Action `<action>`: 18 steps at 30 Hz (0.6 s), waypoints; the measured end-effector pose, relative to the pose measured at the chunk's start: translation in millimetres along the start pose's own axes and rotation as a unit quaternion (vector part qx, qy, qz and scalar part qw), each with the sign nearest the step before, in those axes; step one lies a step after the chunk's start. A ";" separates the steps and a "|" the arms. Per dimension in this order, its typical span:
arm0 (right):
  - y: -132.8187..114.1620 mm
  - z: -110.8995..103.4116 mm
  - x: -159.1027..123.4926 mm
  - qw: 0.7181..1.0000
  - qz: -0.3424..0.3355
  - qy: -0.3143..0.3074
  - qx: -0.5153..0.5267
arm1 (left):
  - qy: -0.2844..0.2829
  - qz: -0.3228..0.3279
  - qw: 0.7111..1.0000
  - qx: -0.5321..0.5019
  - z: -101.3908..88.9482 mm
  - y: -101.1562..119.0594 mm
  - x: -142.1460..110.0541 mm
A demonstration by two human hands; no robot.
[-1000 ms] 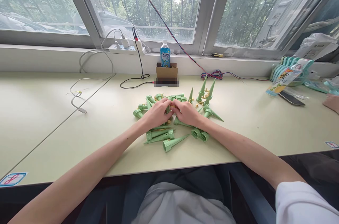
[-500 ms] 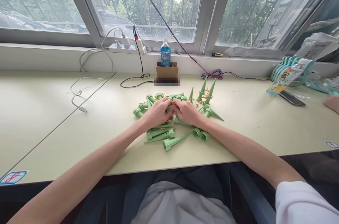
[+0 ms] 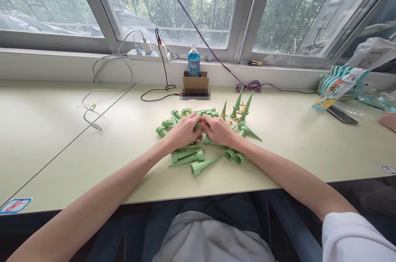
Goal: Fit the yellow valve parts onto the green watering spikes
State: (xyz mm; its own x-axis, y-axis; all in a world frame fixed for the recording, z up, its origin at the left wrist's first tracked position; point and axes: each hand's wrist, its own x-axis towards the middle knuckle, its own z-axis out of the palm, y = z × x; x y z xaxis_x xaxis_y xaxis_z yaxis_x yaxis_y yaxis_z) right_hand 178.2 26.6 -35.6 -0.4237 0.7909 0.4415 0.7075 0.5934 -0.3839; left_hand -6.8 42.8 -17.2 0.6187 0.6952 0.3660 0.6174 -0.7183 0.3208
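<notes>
My left hand [image 3: 185, 131] and my right hand [image 3: 218, 131] meet over a heap of green plastic plant watering spikes, fingertips pinched together. Inside the curl of my left fingers shows a bit of a green watering spike [image 3: 196, 126], mostly hidden. Between the fingertips is a small yellow valve [image 3: 202, 122], which my right hand pinches; its shape is largely covered. Around the hands lie more spikes, one with its open cap end [image 3: 195, 168] toward the left. Two spikes [image 3: 236, 104] stand point up at the right, with yellow valves in their sides.
Loose yellow pieces [image 3: 231, 122] lie right of my hands. Behind stand a cardboard box [image 3: 196, 81] and a blue bottle [image 3: 194, 62]. A cable [image 3: 95, 126] trails at left, a wire bundle [image 3: 252, 86] behind. At right are a phone [image 3: 342, 115], a drink pouch [image 3: 329, 97] and another person's hand [image 3: 387, 119].
My hands stay pinched together in the same place, with hardly any finger movement visible. The camera view has shifted very slightly; the spikes lie as before.
</notes>
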 end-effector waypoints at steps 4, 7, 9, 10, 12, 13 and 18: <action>1.3 1.0 0.3 1.000 -0.001 0.001 0.000 | -0.005 -0.003 1.000 -0.002 -0.5 1.0 -0.2; 2.9 2.3 0.2 1.000 -0.006 0.005 0.001 | -0.006 -0.003 1.000 -0.005 -1.0 1.7 -0.5; 3.3 2.7 0.2 1.000 -0.008 0.007 0.002 | -0.007 -0.004 1.000 -0.005 -1.3 1.9 -0.6; 3.3 2.7 0.2 1.000 -0.009 0.008 0.001 | -0.007 -0.003 1.000 -0.006 -1.5 2.0 -0.7; 2.7 2.3 0.2 1.000 -0.008 0.008 -0.001 | -0.007 -0.002 1.000 -0.005 -1.8 2.3 -0.6; 2.4 2.0 0.2 1.000 -0.007 0.008 -0.002 | -0.007 -0.002 1.000 -0.004 -2.0 2.5 -0.6; 0.9 0.9 0.4 1.000 -0.003 0.006 -0.003 | -0.009 -0.003 1.000 -0.001 -1.9 3.0 -0.3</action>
State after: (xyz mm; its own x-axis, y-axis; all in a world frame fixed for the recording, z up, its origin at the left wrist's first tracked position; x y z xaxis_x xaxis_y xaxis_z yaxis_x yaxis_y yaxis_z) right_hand 178.1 27.6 -36.5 -0.4216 0.7854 0.4532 0.7083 0.5973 -0.3762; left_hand -6.1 40.4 -14.7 0.6232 0.6999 0.3491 0.6202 -0.7141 0.3245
